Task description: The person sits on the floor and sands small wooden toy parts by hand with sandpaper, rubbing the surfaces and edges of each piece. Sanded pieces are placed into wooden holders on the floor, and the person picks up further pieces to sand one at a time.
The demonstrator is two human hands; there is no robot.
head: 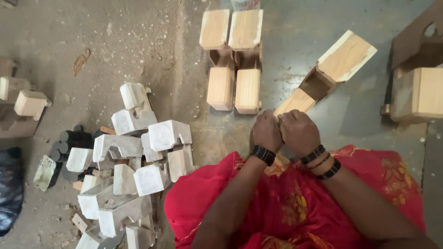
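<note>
Left hand point(266, 130), right hand point(299, 132): both grips fisted together on angled wooden piece point(323, 76), resting on floor point(115, 41) | Risk: piece likely slips sideways, knocking 2 paired pieces point(233, 60) nearby.

Red cloth point(286, 207), orange-yellow floral print; black bead bracelets point(264, 154); whitish-grey wood blocks point(138, 157); pale tan wood pieces point(233, 60).

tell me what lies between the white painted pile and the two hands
In the head view, only bare dusty concrete floor separates the pile of white-painted wooden pieces from the left hand and right hand, plus red cloth lower down.
</note>
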